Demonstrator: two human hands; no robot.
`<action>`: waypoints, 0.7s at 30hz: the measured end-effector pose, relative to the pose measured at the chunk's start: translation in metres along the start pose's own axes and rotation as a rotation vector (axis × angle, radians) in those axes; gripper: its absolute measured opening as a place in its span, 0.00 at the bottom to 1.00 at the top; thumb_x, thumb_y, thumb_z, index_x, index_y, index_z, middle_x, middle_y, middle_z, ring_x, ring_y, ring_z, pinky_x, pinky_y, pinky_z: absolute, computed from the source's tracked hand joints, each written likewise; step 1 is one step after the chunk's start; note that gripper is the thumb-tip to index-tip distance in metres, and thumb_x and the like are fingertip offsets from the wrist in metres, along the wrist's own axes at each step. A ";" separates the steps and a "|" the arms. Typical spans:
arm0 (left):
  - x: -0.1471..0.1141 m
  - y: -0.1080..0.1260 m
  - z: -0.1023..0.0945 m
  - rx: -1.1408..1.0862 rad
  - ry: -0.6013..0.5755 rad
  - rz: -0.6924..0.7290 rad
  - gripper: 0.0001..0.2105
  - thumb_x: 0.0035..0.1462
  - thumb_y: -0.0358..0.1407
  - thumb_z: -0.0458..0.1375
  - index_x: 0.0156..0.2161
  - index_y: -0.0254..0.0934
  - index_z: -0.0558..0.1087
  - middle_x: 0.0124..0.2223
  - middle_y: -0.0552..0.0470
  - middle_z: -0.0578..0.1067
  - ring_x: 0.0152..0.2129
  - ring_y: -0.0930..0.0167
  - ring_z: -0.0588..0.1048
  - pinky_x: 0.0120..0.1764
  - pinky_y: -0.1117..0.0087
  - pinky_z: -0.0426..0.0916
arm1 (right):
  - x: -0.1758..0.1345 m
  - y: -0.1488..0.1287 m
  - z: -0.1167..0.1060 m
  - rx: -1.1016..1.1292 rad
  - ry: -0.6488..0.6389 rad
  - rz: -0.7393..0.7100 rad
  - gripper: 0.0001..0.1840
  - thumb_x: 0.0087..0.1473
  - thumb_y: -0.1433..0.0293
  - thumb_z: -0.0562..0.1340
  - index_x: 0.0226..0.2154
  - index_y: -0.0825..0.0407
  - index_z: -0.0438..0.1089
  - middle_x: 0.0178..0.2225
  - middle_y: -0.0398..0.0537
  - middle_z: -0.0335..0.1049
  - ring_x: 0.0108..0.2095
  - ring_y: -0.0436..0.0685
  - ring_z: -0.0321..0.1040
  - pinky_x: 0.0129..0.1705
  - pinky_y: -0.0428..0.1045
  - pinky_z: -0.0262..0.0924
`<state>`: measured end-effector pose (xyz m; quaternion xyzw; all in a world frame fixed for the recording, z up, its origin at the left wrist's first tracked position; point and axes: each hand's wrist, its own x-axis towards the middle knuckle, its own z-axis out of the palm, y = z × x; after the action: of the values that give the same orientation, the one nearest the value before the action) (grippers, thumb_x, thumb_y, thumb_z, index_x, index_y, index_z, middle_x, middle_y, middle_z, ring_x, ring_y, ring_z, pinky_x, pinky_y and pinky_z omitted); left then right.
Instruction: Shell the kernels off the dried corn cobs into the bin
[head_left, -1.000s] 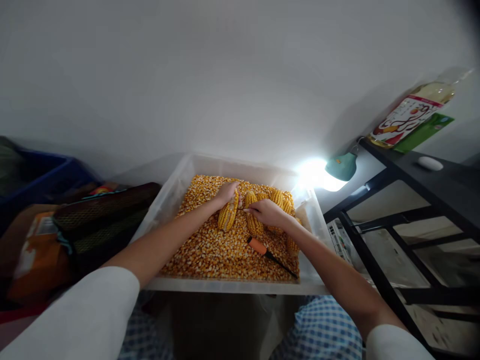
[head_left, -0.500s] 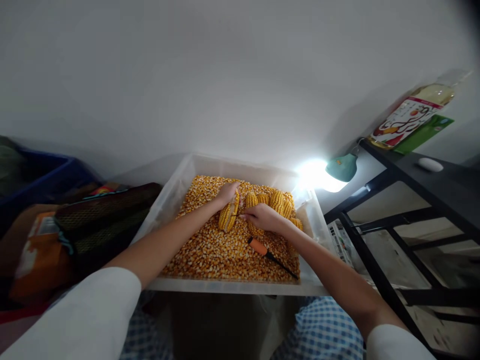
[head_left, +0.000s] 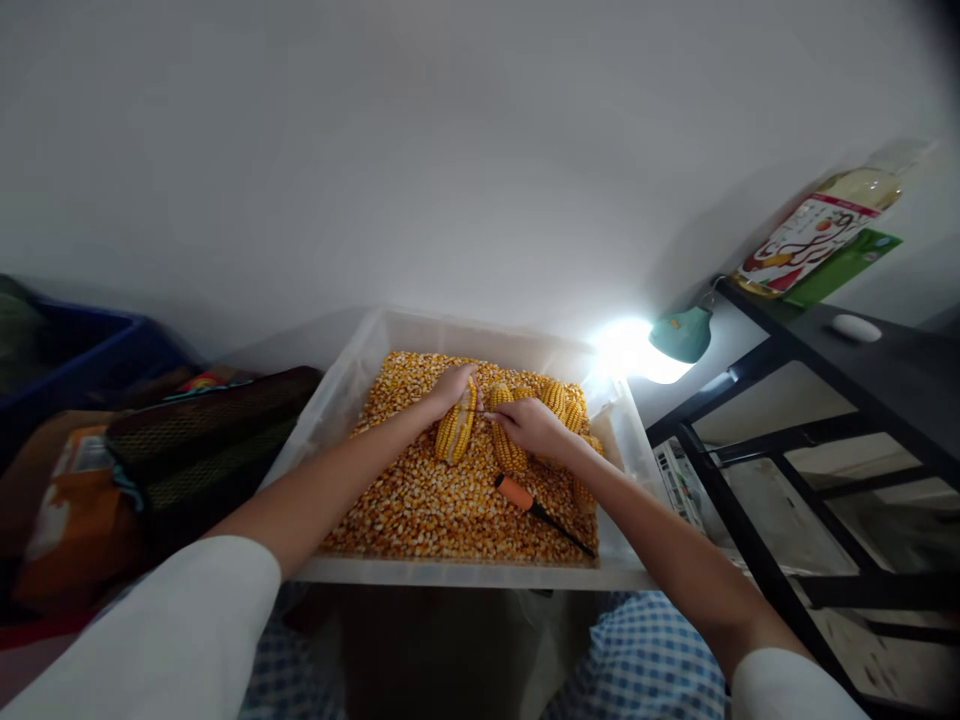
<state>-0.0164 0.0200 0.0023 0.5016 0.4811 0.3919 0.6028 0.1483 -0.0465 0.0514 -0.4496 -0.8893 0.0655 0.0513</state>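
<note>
My left hand point(head_left: 454, 384) is closed round the far end of an ear of corn point(head_left: 455, 436), which tilts over a bed of loose kernels point(head_left: 420, 500). A pale strip runs along the ear where rows of kernels are gone. My right hand point(head_left: 528, 425) is closed on a thin dark rod-like tool point(head_left: 480, 411), whose tip reaches the ear's upper part. Its handle is hidden in the fingers, so its kind is unclear. Several more ears of corn point(head_left: 555, 397) lie beside and under my right hand. An orange-handled tool with a black shaft point(head_left: 514, 491) rests on the kernels.
A translucent plastic bin point(head_left: 465, 573) holds the corn. A lit lamp with a green shade point(head_left: 681, 334) hangs from a black rack point(head_left: 825, 350) carrying a bottle point(head_left: 814, 230). To the left are a dark mesh bag point(head_left: 210, 440) and a blue crate point(head_left: 97, 345); a wall stands behind.
My right hand has shifted slightly away from me, and the thin tool's tip has moved from the ear's middle toward its upper part. My left hand keeps its hold.
</note>
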 end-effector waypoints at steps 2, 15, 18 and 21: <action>0.000 0.001 0.000 0.008 0.000 -0.002 0.18 0.50 0.44 0.43 0.17 0.37 0.63 0.15 0.51 0.68 0.14 0.70 0.69 0.25 0.66 0.65 | 0.000 -0.003 0.002 0.018 -0.014 -0.010 0.22 0.57 0.60 0.44 0.33 0.54 0.68 0.28 0.49 0.69 0.27 0.51 0.62 0.29 0.44 0.47; -0.001 0.002 0.001 0.002 -0.072 -0.040 0.15 0.50 0.45 0.43 0.21 0.38 0.61 0.12 0.53 0.67 0.12 0.68 0.69 0.23 0.66 0.64 | 0.001 -0.001 0.003 0.029 0.145 0.130 0.23 0.57 0.61 0.43 0.30 0.53 0.68 0.26 0.48 0.69 0.27 0.51 0.62 0.29 0.44 0.46; -0.003 0.003 0.001 0.021 -0.081 -0.019 0.15 0.50 0.45 0.43 0.21 0.38 0.61 0.12 0.53 0.67 0.12 0.69 0.69 0.24 0.66 0.64 | 0.002 -0.001 0.004 0.065 0.157 0.147 0.23 0.57 0.60 0.44 0.28 0.53 0.68 0.23 0.46 0.67 0.24 0.49 0.60 0.27 0.44 0.45; -0.005 0.005 0.002 -0.018 -0.086 -0.007 0.14 0.50 0.44 0.43 0.22 0.38 0.60 0.13 0.54 0.68 0.13 0.68 0.69 0.24 0.65 0.64 | 0.002 -0.001 0.004 0.110 0.185 0.164 0.23 0.56 0.61 0.44 0.26 0.53 0.68 0.21 0.44 0.65 0.22 0.48 0.57 0.25 0.43 0.44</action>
<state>-0.0158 0.0158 0.0081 0.5108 0.4532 0.3721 0.6287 0.1456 -0.0454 0.0476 -0.5214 -0.8361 0.0765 0.1521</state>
